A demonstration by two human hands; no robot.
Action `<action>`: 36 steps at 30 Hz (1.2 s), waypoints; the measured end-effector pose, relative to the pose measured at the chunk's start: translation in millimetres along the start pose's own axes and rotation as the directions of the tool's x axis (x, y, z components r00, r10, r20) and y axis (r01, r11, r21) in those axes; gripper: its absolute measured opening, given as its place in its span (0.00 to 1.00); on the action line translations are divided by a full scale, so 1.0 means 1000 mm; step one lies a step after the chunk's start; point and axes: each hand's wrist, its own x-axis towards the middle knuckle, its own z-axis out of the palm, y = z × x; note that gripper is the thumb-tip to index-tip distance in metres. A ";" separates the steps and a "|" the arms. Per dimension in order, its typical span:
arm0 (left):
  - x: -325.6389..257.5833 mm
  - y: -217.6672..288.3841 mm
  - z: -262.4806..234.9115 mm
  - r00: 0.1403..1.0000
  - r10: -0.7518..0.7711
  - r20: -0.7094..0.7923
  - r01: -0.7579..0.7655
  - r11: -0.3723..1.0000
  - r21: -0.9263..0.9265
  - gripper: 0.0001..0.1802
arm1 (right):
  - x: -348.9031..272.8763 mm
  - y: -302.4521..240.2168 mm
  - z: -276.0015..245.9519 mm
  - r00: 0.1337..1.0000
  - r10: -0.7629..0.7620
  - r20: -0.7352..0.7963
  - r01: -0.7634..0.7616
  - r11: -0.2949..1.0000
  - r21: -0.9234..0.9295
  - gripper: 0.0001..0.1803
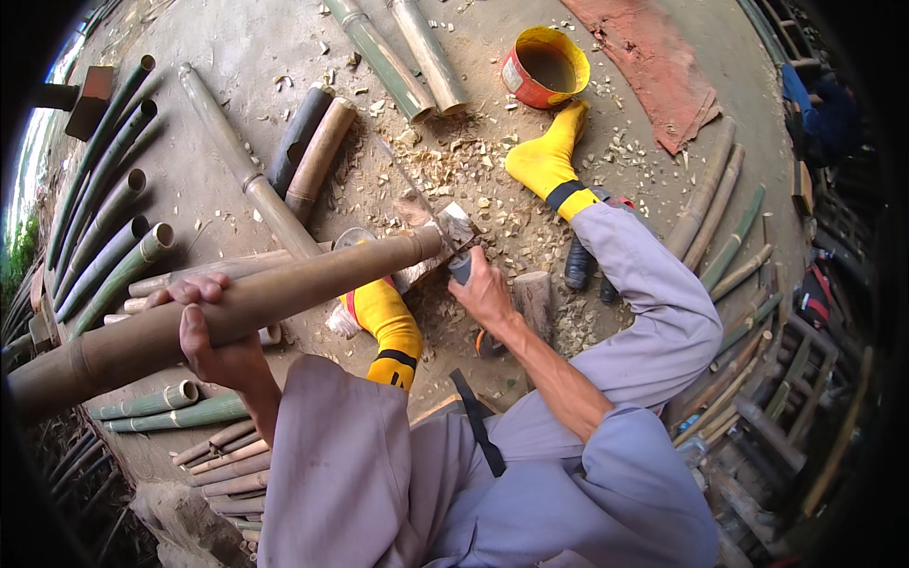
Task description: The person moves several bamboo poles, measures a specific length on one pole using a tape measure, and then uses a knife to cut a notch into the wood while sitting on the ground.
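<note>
Left hand: the left hand (210, 333) is wrapped around a long brown bamboo pole (237, 308), fingers over the top and thumb along the near side, holding it slanted from lower left up toward the middle.

Right hand: the right hand (481, 290) is closed around the dark handle of a chopping blade (445, 227), whose flat metal head sits right at the pole's far end.

Pole end: the cut end rests near a wooden block (535, 301), between the two feet in yellow socks (547, 161); whether the blade edge has bitten into the end or only rests on it is hard to tell from this angle.

Doing it well: I judge the pole should be held firm and steady, the blade kept in line with the grain, and the left hand well back from the edge, as it is now.

Risk: a slip of the blade would run toward the near foot and shin.

Ground: pale chips (492, 170) litter the dirt; a red and yellow tin (546, 66) stands beyond, and green bamboo lengths (104, 227) lie to the left.
</note>
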 end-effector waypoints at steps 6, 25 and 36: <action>0.001 0.002 -0.023 0.991 -0.003 0.137 0.011 0.998 -0.056 0.22 | -0.015 -0.043 -0.026 0.986 -0.107 -0.124 0.117 0.990 0.078 0.19; 0.009 0.016 0.016 0.991 -0.101 0.087 0.095 0.993 0.070 0.26 | -0.002 0.012 -0.012 0.983 0.133 0.124 -0.124 0.989 -0.083 0.20; -0.001 0.013 0.000 0.977 -0.002 -0.213 0.017 0.998 0.067 0.22 | -0.011 -0.013 -0.010 0.975 -0.177 -0.136 0.177 0.984 -0.012 0.17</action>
